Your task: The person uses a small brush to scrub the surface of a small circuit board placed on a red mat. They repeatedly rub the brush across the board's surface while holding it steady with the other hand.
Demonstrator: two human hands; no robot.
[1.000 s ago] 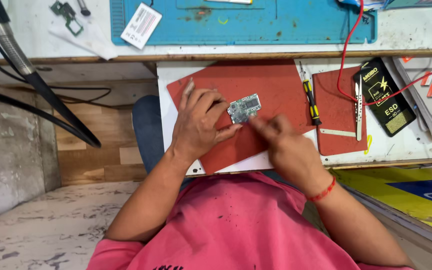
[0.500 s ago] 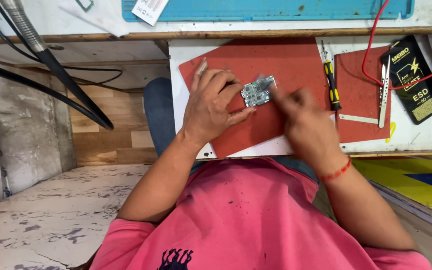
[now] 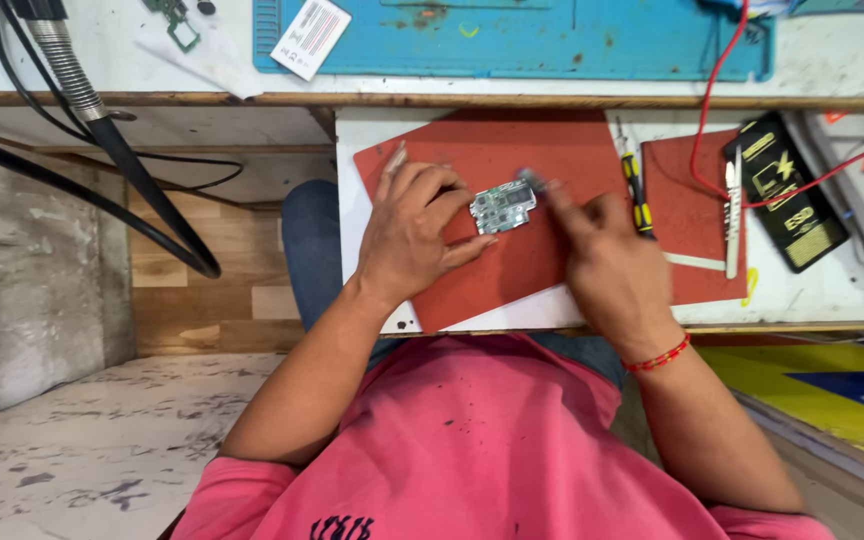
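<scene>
A small grey-green circuit board (image 3: pixel 502 207) lies on a red mat (image 3: pixel 512 150) in front of me. My left hand (image 3: pixel 412 235) pinches the board's left edge between thumb and fingers. My right hand (image 3: pixel 607 265), with a red thread bracelet at the wrist, is closed around a small grey tool (image 3: pixel 529 180). The tool's blurred tip sits at the board's upper right corner. My pink shirt fills the bottom of the view.
A yellow-and-black screwdriver (image 3: pixel 635 195), metal tweezers (image 3: pixel 732 215) on a second red mat (image 3: pixel 687 200), and a black pouch (image 3: pixel 790 190) lie to the right. A red wire (image 3: pixel 709 100) runs down from a blue mat (image 3: pixel 512 35). Black hoses (image 3: pixel 102 150) hang at left.
My right hand has shifted up to the board's right end with the tool tip at its corner. My left hand keeps its hold on the board. The view has shifted slightly.
</scene>
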